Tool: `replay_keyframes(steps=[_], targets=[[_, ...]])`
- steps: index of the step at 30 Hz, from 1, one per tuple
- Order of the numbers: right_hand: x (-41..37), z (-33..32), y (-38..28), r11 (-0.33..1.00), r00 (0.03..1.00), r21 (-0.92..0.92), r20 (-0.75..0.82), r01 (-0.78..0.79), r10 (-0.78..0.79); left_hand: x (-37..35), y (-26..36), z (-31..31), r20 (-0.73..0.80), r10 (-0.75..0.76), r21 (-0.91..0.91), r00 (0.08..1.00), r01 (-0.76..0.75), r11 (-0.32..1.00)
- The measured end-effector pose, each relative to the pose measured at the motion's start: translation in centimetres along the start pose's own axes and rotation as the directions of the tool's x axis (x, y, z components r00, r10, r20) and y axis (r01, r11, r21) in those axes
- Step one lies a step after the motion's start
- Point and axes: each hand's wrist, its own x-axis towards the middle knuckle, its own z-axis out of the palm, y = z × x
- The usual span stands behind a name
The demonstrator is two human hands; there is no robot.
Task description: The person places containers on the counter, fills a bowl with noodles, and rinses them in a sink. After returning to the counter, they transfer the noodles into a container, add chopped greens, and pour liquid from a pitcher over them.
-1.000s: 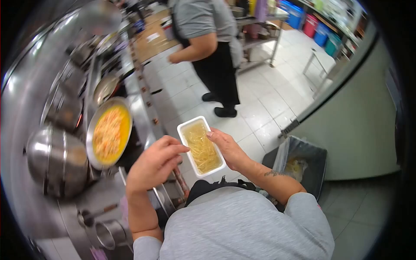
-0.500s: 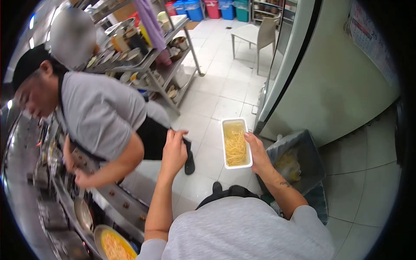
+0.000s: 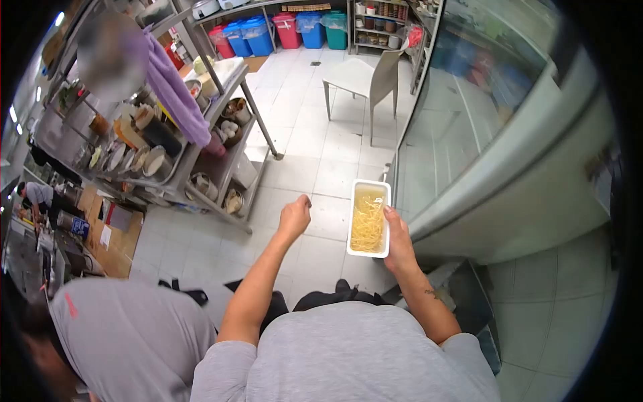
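A white rectangular tub [image 3: 368, 218] holding pale yellow strips in liquid is gripped at its right side by my right hand [image 3: 398, 240], the thumb over the rim. My left hand [image 3: 295, 216] hangs in the air to the left of the tub, not touching it. Its fingers are curled in, and whatever they may hold is too small to make out. Below both hands is the tiled floor [image 3: 321, 177].
A metal shelf rack [image 3: 201, 157] with pots and a purple cloth [image 3: 175, 97] stands left. A co-worker's grey shirt [image 3: 130, 335] is at lower left. A chair [image 3: 375, 80], coloured bins [image 3: 287, 30], a glass-fronted cabinet [image 3: 462, 107] and a dark bin [image 3: 472, 295] also show.
The view has moved forward, bringing the rack and chair closer. The co-worker is now lower left, behind my left arm. My left hand's fingers have curled in; the tub stays in my right hand.
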Motion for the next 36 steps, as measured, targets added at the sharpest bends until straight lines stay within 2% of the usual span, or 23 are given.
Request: replay_keyframes(steps=[2, 3, 5, 8, 10, 11, 12, 13, 15, 19, 21, 23, 24, 25, 27, 28, 29, 30, 32, 33, 35, 36], targets=[[3.3, 1.4, -1.3, 0.999, 1.0, 0.037, 0.021, 0.005, -0.006, 2.1, -3.1, 1.5, 0.035, -0.111, 0.05, 0.993, 0.109, 0.993], [5.0, 1.9, -1.9, 0.999, 1.0, 0.047, 0.026, 0.008, -0.009, 2.9, -4.7, 2.1, 0.048, -0.106, 0.054, 0.993, 0.103, 0.993], [8.9, 2.8, -2.4, 0.999, 0.998, 0.023, -0.046, 0.034, -0.033, 4.8, -7.9, 1.8, 0.063, -0.094, 0.06, 0.994, 0.09, 0.994], [15.5, 4.4, -2.7, 0.997, 0.985, -0.016, -0.15, 0.078, -0.079, 8.8, -12.6, 1.1, 0.218, -0.196, 0.093, 0.956, 0.179, 0.979], [19.6, 6.4, -3.6, 0.99, 0.973, -0.049, -0.186, 0.13, -0.137, 13.5, -16.9, 0.6, 0.341, -0.164, 0.087, 0.925, 0.143, 0.986], [21.9, 7.1, -3.8, 0.993, 0.977, -0.045, -0.175, 0.112, -0.119, 15.8, -18.8, 0.0, 0.407, -0.147, 0.084, 0.902, 0.123, 0.989], [24.9, 7.6, -4.5, 0.993, 0.98, -0.045, -0.16, 0.11, -0.116, 18.4, -20.6, -0.5, 0.4, -0.079, 0.058, 0.913, 0.061, 0.996], [28.8, 9.1, -5.2, 0.995, 0.981, -0.051, -0.168, 0.09, -0.098, 23.0, -22.0, -2.2, 0.437, -0.118, 0.041, 0.892, 0.111, 0.993], [34.3, 10.4, -5.6, 0.99, 0.97, -0.025, -0.202, 0.137, -0.139, 30.8, -21.4, -5.3, 0.449, -0.183, 0.015, 0.874, 0.197, 0.98], [43.4, 13.6, -7.2, 0.987, 0.945, 0.035, -0.296, 0.159, -0.142, 45.6, -23.3, -7.2, 0.399, -0.137, -0.095, 0.907, 0.189, 0.977], [48.2, 14.8, -8.0, 0.985, 0.941, 0.054, -0.307, 0.166, -0.142, 52.1, -23.0, -7.0, 0.255, -0.02, -0.1, 0.967, 0.047, 0.994], [53.3, 15.2, -8.8, 0.983, 0.94, 0.064, -0.309, 0.173, -0.145, 59.3, -20.7, -8.3, 0.475, 0.003, -0.329, 0.88, 0.174, 0.928], [55.8, 15.6, -9.3, 0.984, 0.939, 0.045, -0.309, 0.172, -0.15, 62.5, -19.9, -9.1, 0.585, -0.008, -0.426, 0.811, 0.316, 0.848], [58.3, 16.0, -9.9, 0.985, 0.94, 0.024, -0.305, 0.168, -0.153, 65.8, -19.5, -9.8, 0.635, 0.053, -0.514, 0.77, 0.37, 0.774], [63.5, 16.3, -10.9, 0.987, 0.945, -0.002, -0.288, 0.163, -0.157, 72.0, -21.2, -9.7, 0.619, 0.075, -0.56, 0.782, 0.371, 0.741], [66.5, 16.5, -11.6, 0.985, 0.948, -0.008, -0.267, 0.174, -0.17, 74.7, -23.6, -8.0, 0.481, 0.046, -0.11, 0.876, 0.008, 0.994], [69.8, 16.8, -12.3, 0.983, 0.953, -0.004, -0.247, 0.182, -0.178, 76.8, -26.3, -6.6, 0.342, 0.104, 0.452, 0.934, -0.26, 0.853], [72.6, 17.8, -13.3, 0.985, 0.958, 0.013, -0.237, 0.172, -0.164, 78.2, -26.9, -8.0, 0.421, 0.124, 0.594, 0.899, -0.376, 0.711], [77.9, 19.8, -15.3, 0.987, 0.965, 0.044, -0.225, 0.152, -0.138, 82.1, -29.7, -8.6, 0.333, 0.027, 0.29, 0.943, -0.129, 0.948], [80.8, 20.3, -16.0, 0.989, 0.967, 0.044, -0.22, 0.141, -0.128, 83.7, -31.0, -8.6, 0.308, -0.031, 0.101, 0.951, 0.0, 0.995], [86.2, 21.2, -17.4, 0.992, 0.969, 0.042, -0.222, 0.122, -0.11, 85.6, -33.0, -9.8, 0.268, -0.168, 0.061, 0.949, 0.157, 0.986], [88.9, 21.5, -17.9, 0.992, 0.964, 0.041, -0.245, 0.119, -0.106, 86.4, -35.4, -9.0, 0.307, -0.178, 0.072, 0.935, 0.164, 0.984]])
